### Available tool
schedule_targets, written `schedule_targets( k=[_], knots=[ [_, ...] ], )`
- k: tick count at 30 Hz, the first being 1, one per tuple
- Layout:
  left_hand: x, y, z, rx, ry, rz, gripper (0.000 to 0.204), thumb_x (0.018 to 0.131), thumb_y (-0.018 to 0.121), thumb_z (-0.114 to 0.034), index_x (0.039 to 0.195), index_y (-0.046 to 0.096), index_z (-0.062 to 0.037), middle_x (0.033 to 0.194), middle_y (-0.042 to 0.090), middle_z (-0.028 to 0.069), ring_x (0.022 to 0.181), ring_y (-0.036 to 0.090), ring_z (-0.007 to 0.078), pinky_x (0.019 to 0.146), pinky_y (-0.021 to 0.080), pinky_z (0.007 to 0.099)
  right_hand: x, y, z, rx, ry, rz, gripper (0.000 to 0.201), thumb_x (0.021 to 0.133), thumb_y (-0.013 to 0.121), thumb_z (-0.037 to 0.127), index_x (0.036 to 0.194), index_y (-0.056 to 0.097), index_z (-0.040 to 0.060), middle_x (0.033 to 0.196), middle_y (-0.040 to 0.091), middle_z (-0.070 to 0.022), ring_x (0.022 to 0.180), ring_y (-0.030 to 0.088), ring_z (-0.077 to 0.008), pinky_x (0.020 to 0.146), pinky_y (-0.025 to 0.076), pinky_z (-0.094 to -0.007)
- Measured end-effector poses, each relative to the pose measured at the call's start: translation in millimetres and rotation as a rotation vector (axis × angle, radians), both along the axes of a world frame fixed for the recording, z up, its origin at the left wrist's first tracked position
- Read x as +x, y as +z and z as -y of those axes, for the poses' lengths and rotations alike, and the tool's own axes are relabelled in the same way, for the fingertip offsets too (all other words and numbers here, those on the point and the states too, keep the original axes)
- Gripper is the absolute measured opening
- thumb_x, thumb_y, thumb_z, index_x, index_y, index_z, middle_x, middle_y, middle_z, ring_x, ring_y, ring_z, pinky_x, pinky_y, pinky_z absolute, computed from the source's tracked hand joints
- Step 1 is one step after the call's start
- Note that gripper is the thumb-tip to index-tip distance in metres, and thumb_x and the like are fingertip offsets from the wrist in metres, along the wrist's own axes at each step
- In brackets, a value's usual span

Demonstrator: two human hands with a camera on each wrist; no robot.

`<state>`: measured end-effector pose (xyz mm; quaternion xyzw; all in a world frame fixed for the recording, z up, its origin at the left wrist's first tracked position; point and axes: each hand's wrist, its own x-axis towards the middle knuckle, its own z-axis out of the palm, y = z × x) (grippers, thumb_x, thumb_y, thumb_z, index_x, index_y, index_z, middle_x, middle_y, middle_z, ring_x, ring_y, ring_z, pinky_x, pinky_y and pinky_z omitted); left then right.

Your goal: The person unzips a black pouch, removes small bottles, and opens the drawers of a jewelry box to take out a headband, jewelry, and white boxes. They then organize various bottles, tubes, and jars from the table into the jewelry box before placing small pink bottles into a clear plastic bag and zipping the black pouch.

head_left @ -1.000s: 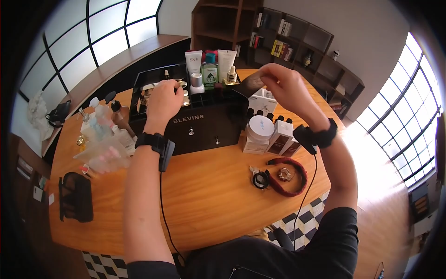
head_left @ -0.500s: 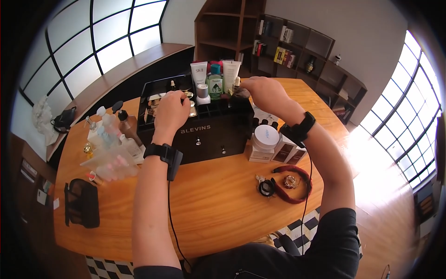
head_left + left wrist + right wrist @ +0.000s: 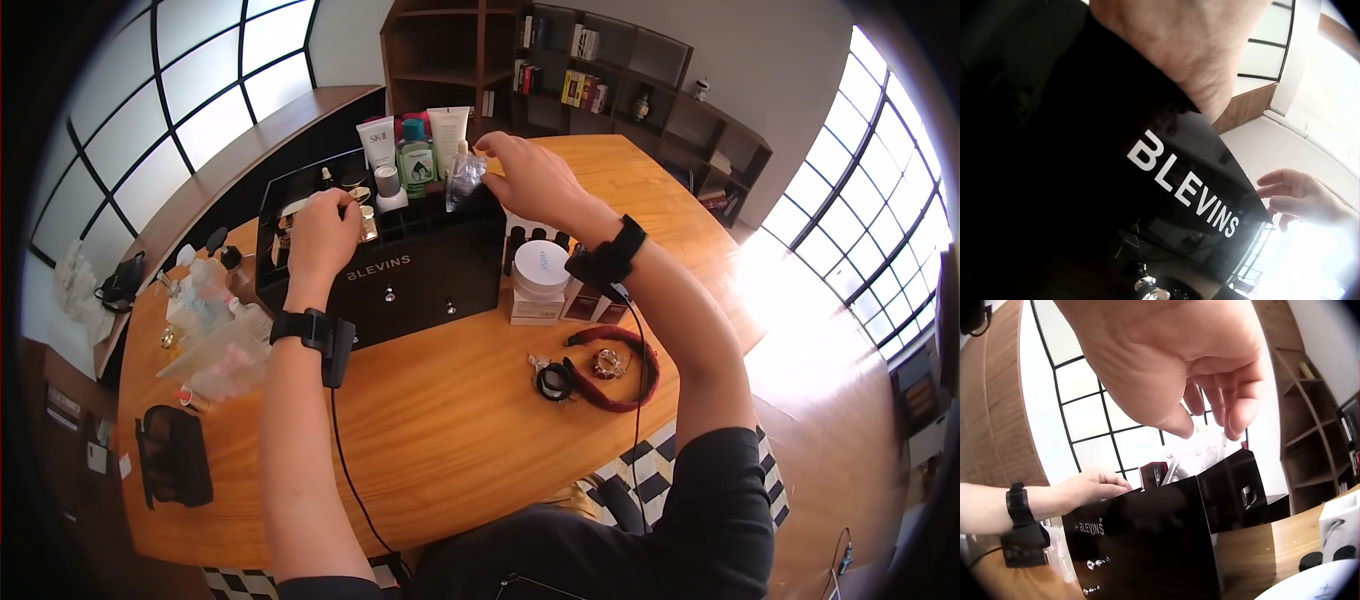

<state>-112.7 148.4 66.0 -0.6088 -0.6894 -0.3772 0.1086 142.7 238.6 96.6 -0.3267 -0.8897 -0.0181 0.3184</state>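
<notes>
A black glossy organizer box (image 3: pixel 420 290) lettered BLEVINS stands on the table, its top compartments filled with cosmetics. My left hand (image 3: pixel 325 235) rests at its top front edge, over the left compartments; the fingertips are partly hidden in the head view. A crinkled clear plastic pouch (image 3: pixel 464 183) stands in the box's right part. My right hand (image 3: pixel 540 180) is at that pouch, thumb and fingers spread apart right beside it in the right wrist view. Around the pouch stand a green bottle (image 3: pixel 416 165), a white tube (image 3: pixel 378 145) and a silver-capped white bottle (image 3: pixel 390 187).
White boxes and a round white jar (image 3: pixel 541 266) stand right of the organizer. Bottles and a translucent bag (image 3: pixel 225 360) crowd its left. A red headband (image 3: pixel 640 395), hair ties and a black case (image 3: pixel 175 455) lie nearer the front edge.
My right hand has moved left from beside the organizer, bringing the clear pouch to its right compartments, and its fingers have spread. My left hand has stayed on the box.
</notes>
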Motion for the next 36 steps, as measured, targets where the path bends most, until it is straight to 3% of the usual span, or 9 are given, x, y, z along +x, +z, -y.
schedule_targets(
  k=[2,8,11,14,20,23,29,32,36],
  knots=[
    [1.5,1.1,0.2,-0.017,0.016,0.004,0.021,0.083,0.054,-0.018,0.087,0.065,-0.0007,0.092,0.063,0.0184,0.088,0.06,0.0344,0.079,0.048,0.0408,-3.7,-1.0,-2.6,-0.161,-0.027,-0.065,0.029,0.083,0.06,0.018,0.107,0.054,0.0035,0.103,0.062,-0.0171,0.097,0.059,-0.0348,0.083,0.047,-0.0408],
    [0.1,0.6,-1.5,0.007,0.014,0.0,0.021,0.082,0.055,-0.018,0.085,0.066,0.0001,0.086,0.065,0.0172,0.085,0.062,0.0335,0.078,0.048,0.0398,-11.7,-15.5,-14.1,-0.145,-0.034,-0.135,0.019,0.081,0.062,0.017,0.093,0.056,0.0033,0.094,0.063,-0.0173,0.086,0.061,-0.033,0.077,0.047,-0.0402],
    [1.1,1.0,-0.8,0.032,0.008,-0.01,0.021,0.082,0.055,-0.018,0.085,0.066,0.0004,0.084,0.065,0.0166,0.083,0.062,0.033,0.077,0.048,0.0392,-11.5,-12.1,-13.7,-0.247,-0.034,-0.179,0.014,0.081,0.058,0.015,0.092,0.057,0.0069,0.091,0.063,-0.0137,0.089,0.06,-0.0347,0.077,0.048,-0.0422],
    [0.3,0.2,-0.7,0.041,0.01,-0.025,0.021,0.082,0.055,-0.018,0.085,0.066,0.0005,0.084,0.065,0.0167,0.082,0.063,0.0329,0.076,0.048,0.039,-11.0,-9.9,-17.6,-0.138,-0.009,-0.25,0.008,0.082,0.056,0.011,0.089,0.058,0.0078,0.091,0.063,-0.0126,0.089,0.06,-0.0338,0.074,0.048,-0.0422],
    [-0.3,1.0,-0.7,0.015,0.004,-0.01,0.021,0.082,0.055,-0.017,0.085,0.066,0.0005,0.084,0.065,0.0167,0.081,0.063,0.0326,0.075,0.048,0.0388,-7.1,-10.7,-9.9,0.091,0.074,-0.157,0.007,0.082,0.054,0.005,0.089,0.057,0.0046,0.085,0.062,-0.0136,0.083,0.06,-0.0336,0.071,0.048,-0.0421],
    [-0.8,0.5,-1.8,0.015,0.009,-0.011,0.021,0.082,0.055,-0.018,0.086,0.066,0.0002,0.085,0.065,0.0166,0.081,0.063,0.0325,0.076,0.048,0.0387,-10.9,-21.3,-7.5,0.012,0.061,0.0,0.01,0.082,0.053,0.003,0.09,0.058,0.0052,0.091,0.062,-0.0139,0.087,0.059,-0.0345,0.071,0.047,-0.0429],
    [-2.1,-1.8,-2.3,0.04,0.015,-0.025,0.021,0.082,0.055,-0.019,0.086,0.066,-0.0002,0.085,0.066,0.0163,0.082,0.063,0.0325,0.076,0.048,0.0388,7.1,-23.9,10.2,0.121,0.175,-0.14,0.015,0.081,0.055,-0.001,0.094,0.06,0.0058,0.112,0.056,-0.0136,0.099,0.056,-0.0356,0.081,0.048,-0.041],
    [-3.4,-3.1,-3.5,0.055,-0.006,-0.024,0.021,0.081,0.056,-0.019,0.085,0.066,-0.0008,0.085,0.066,0.0157,0.082,0.063,0.0327,0.076,0.048,0.039,33.9,-12.4,35.2,0.054,0.202,-0.154,0.016,0.08,0.056,0.001,0.096,0.06,0.0039,0.111,0.055,-0.0146,0.103,0.055,-0.0351,0.085,0.047,-0.0394],
    [-7.5,-8.8,-6.7,0.128,0.001,-0.059,0.018,0.08,0.057,-0.017,0.083,0.066,-0.0018,0.083,0.065,0.0162,0.081,0.062,0.0335,0.075,0.049,0.0398,84.1,-0.8,82.7,-0.206,0.159,-0.224,0.012,0.083,0.058,0.002,0.095,0.06,0.0042,0.113,0.056,-0.0112,0.094,0.06,-0.0254,0.077,0.05,-0.0322]
  ],
)
